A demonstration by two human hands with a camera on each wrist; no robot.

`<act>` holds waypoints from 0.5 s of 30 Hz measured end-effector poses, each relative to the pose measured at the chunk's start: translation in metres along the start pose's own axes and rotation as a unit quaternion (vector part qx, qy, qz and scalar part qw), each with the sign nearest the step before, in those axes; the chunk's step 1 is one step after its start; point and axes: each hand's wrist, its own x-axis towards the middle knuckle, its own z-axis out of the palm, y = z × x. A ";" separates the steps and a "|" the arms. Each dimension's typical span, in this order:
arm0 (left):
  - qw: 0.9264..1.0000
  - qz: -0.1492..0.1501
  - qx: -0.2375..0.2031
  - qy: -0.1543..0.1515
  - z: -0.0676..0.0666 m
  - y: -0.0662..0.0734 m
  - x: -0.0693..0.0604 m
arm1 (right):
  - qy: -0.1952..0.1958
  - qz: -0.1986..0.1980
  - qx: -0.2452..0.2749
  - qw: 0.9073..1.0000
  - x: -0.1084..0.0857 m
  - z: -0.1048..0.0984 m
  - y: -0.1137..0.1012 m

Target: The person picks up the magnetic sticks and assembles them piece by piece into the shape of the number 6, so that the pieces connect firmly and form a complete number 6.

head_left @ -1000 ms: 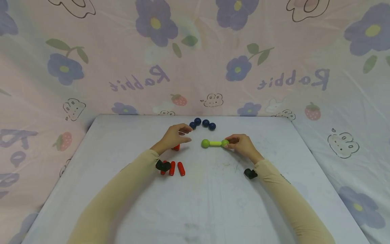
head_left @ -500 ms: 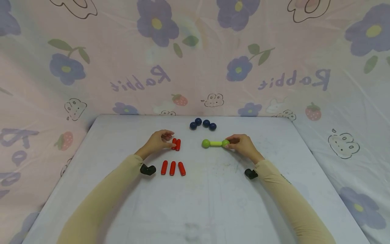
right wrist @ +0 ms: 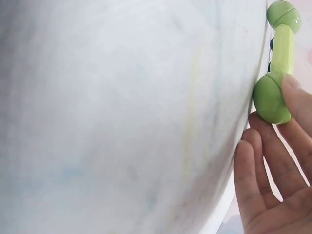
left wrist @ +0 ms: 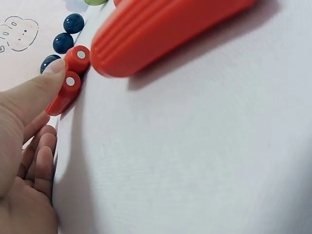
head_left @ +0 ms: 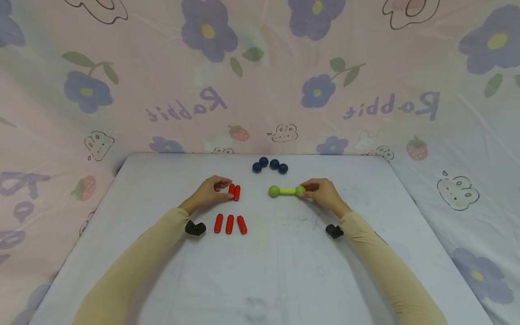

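In the head view, my left hand is at a pair of red magnetic rods lying side by side. Its thumb and forefinger pinch the left rod of the pair; the left wrist view shows the thumb tip against it and pale round ends on both rods. My right hand pinches the right-hand green ball of a dumbbell-shaped piece. That piece has a yellow-green rod in the middle and another green ball at its left end.
Several dark blue balls lie near the table's back edge. Three more red rods lie apart, closer to me than the pair; one looms large in the left wrist view. A patterned cloth hangs behind the white table.
My left hand has drawn back from near the blue balls toward the left, to the red pair, and has barely shifted in the last half second. The right hand stays on the green ball.
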 end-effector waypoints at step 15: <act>1.000 0.008 0.001 0.015 0.003 -0.004 -0.002 | -0.002 0.002 -0.005 1.000 0.001 0.000 0.001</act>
